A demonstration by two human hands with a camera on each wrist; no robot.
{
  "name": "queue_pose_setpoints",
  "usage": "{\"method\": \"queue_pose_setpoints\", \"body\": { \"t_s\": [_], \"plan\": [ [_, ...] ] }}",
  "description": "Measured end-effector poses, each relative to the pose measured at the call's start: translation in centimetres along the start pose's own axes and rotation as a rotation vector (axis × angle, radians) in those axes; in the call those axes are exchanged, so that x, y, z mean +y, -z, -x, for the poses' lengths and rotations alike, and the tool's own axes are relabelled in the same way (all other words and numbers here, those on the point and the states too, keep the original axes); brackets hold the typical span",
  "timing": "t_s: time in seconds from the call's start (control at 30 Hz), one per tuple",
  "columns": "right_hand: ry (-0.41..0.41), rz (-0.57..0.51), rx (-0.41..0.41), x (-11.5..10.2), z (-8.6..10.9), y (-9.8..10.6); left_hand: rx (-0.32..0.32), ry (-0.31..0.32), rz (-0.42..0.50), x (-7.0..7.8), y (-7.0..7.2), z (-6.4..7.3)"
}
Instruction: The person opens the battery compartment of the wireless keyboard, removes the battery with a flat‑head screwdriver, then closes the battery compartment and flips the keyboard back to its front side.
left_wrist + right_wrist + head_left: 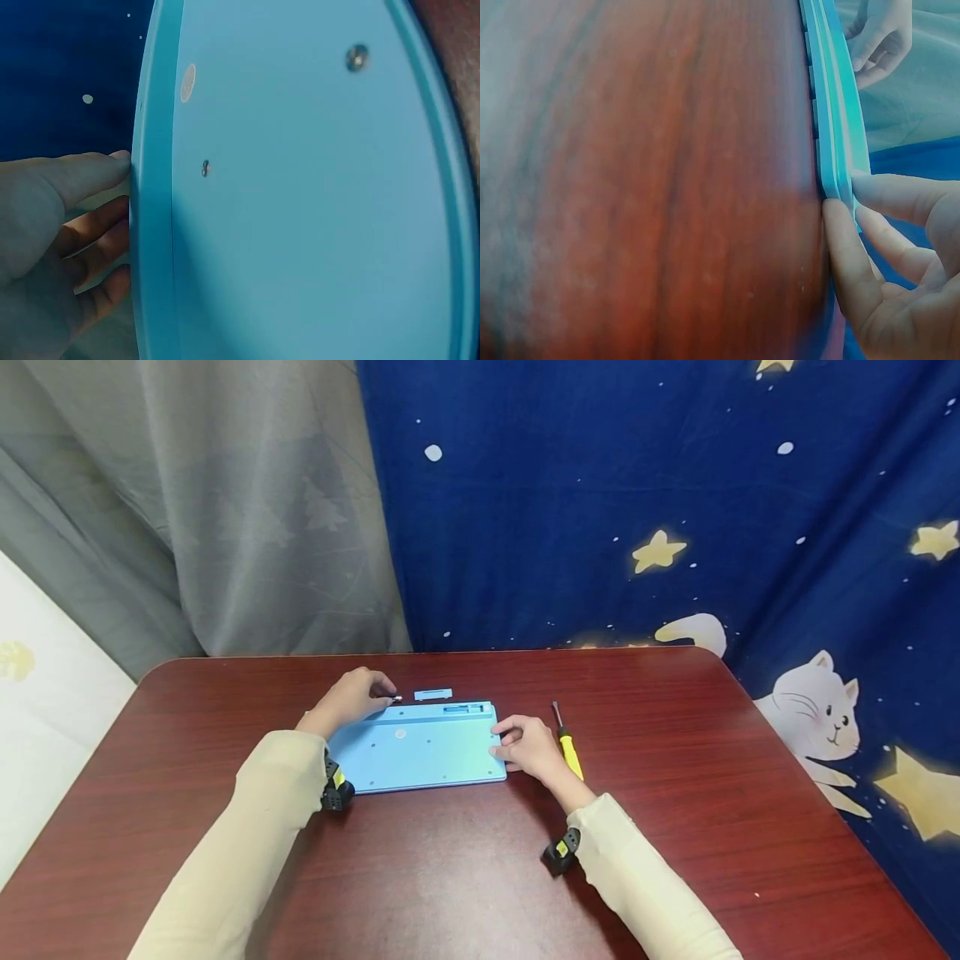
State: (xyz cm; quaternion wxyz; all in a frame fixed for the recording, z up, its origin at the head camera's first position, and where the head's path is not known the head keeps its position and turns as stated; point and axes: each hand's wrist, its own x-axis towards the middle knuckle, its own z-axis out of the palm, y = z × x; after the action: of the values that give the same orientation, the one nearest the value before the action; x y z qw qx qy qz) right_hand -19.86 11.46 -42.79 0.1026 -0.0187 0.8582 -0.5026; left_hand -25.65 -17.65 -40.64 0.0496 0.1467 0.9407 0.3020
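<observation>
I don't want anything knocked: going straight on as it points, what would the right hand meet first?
The upturned light-blue keyboard, apparently at once: the right hand pinches its right-hand edge. Exact fingertip depth is unclear.

Left hand [37, 244] beside blue panel [315, 195]

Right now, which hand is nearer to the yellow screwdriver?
Right. The right hand grips the right end of the blue keyboard, just left of the yellow screwdriver; the left hand is farther away, at the keyboard's far edge.
</observation>
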Motion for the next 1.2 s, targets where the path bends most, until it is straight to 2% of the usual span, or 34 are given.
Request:
{"method": "queue_pose_setpoints", "body": {
  "t_s": [0.23, 0.5, 0.7, 0.9, 1.0, 1.1, 1.2],
  "plan": [
    [-0.003, -0.003, 0.004, 0.0, 0.0, 0.0, 0.002, 0.020, -0.037, -0.4, 0.3, -0.4],
    [0.002, -0.006, -0.005, 0.2, 0.0, -0.1, -0.029, 0.080, -0.062, -0.6, 0.1, -1.2],
    [0.005, 0.002, 0.004, 0.3, -0.1, 0.0, -0.020, 0.066, -0.064, -0.4, 0.0, -1.3],
    [0.005, -0.004, -0.006, 0.2, 0.0, -0.1, 0.030, 0.002, -0.075, 0.6, 0.2, -0.3],
    [0.000, -0.003, -0.002, 0.1, 0.0, -0.1, 0.028, -0.024, -0.080, 1.4, -0.2, 0.5],
    [-0.005, 0.000, 0.003, 0.1, -0.1, -0.1, 0.021, -0.026, -0.082, 1.9, -0.9, 1.3],
    [-0.009, 0.003, 0.004, 0.0, -0.1, 0.0, 0.041, -0.011, -0.055, 2.0, -1.6, 1.8]
  ]
}}
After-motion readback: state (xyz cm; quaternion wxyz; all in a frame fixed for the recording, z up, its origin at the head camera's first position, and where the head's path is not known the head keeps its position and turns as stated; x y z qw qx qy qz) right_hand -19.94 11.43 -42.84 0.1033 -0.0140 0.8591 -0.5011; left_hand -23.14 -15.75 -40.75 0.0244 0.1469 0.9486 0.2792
